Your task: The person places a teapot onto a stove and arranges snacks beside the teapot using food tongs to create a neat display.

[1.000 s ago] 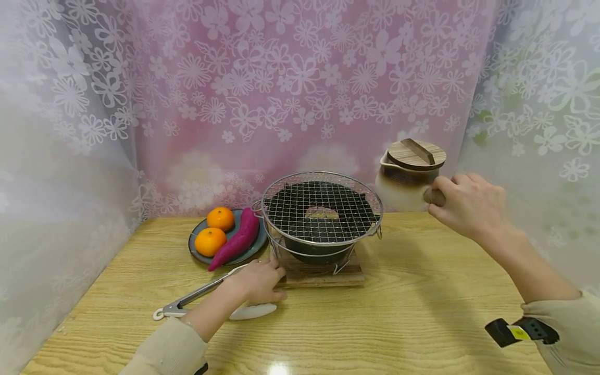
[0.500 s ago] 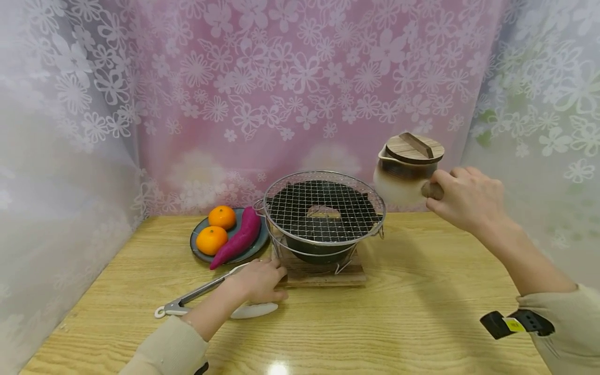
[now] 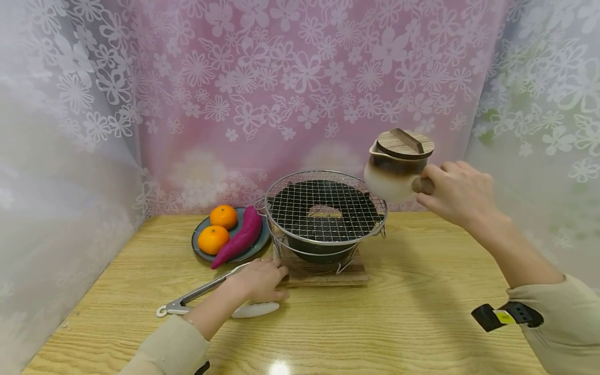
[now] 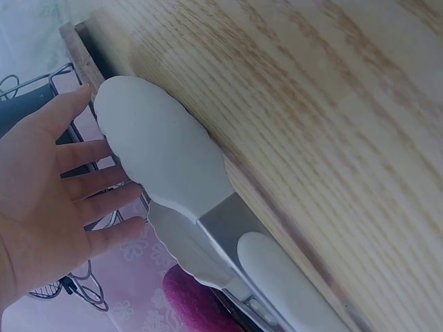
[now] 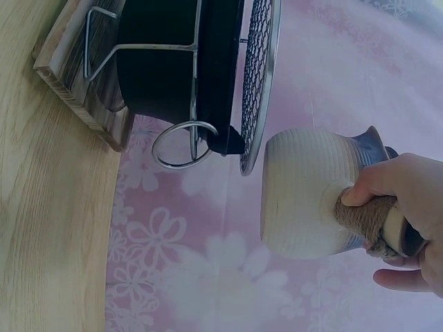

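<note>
My right hand (image 3: 459,192) grips the rope-wrapped side handle (image 5: 363,214) of a ceramic teapot (image 3: 396,179), cream below and dark brown above, topped by a wooden lid (image 3: 405,143). The teapot hangs upright in the air at the right rim of a wire grill net (image 3: 323,208). That net lies over a black charcoal stove (image 5: 163,62) in a wire stand on a wooden board (image 3: 323,278). Fingers extended, my left hand (image 3: 260,281) is at the board's left edge, by the white-tipped tongs (image 4: 159,145). Whether its fingertips touch the board is hard to tell.
A blue-grey plate (image 3: 201,252) at the left holds two oranges (image 3: 213,239) and a purple sweet potato (image 3: 241,239). The tongs lie on the wooden table (image 3: 398,323) in front of it. A pink floral curtain (image 3: 300,94) hangs behind the table.
My right hand has moved left and slightly up with the teapot, bringing it closer to the grill net. My left hand stays by the board.
</note>
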Motion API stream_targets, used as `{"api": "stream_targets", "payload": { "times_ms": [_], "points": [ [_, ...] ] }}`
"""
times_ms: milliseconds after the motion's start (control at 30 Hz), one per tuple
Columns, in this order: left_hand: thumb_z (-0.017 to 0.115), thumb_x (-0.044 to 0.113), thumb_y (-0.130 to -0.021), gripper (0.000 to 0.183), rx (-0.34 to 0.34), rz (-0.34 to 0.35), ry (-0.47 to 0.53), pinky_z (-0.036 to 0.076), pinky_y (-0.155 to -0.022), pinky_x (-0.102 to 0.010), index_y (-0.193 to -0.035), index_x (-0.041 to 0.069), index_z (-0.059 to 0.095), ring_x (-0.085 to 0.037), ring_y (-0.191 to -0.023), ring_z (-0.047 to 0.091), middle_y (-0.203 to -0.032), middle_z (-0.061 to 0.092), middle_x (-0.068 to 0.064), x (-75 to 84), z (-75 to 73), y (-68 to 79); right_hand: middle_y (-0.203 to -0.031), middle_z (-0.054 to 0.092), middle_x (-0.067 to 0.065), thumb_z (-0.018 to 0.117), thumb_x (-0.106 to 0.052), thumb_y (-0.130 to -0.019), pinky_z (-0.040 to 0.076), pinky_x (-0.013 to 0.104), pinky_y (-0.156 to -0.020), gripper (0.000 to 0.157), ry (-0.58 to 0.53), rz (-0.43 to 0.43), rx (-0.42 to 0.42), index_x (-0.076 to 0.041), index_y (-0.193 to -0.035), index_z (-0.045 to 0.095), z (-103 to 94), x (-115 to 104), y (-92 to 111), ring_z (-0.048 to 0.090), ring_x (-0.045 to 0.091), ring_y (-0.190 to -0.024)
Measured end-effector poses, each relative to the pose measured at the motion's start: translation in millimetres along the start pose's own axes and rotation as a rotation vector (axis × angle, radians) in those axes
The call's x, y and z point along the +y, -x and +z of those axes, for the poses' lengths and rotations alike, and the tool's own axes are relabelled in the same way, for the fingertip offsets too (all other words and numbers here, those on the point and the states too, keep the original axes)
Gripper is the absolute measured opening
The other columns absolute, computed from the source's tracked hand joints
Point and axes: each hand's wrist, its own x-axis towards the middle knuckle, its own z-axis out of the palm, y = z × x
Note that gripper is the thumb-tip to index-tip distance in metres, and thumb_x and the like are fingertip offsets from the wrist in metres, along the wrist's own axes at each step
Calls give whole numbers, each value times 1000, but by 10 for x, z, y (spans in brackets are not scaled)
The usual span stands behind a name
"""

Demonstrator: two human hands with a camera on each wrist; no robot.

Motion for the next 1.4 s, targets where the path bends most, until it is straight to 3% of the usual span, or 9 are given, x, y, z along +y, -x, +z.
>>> {"api": "stream_targets", "payload": {
  "times_ms": [467,767,1400],
  "points": [
    [61,48,-84,49,-5,-11,-10,39,-95,-42,-116,11,59,-26,-111,51,-114,54,-7,16,5,17,-75,57,10,67,-23,-72,40,52,-46,20,-8,-27,12,-11,-87,61,4,-76,-30,53,33,-72],
    [61,48,-84,49,-6,-5,-5,39,-95,-42,-116,11,59,-26,-111,51,-114,54,-7,10,2,4,-80,59,11,66,-24,-74,41,55,-50,22,-13,-19,-22,-11,-91,62,8,-145,-63,55,34,-80],
    [61,47,-84,48,-5,-7,0,39,-95,-41,-115,11,59,-26,-111,51,-115,55,-7,27,-3,11,-69,54,7,70,-22,-71,39,49,-44,19,-37,-76,37,-12,-84,61,57,-245,-86,54,31,-72]
  ]
}}
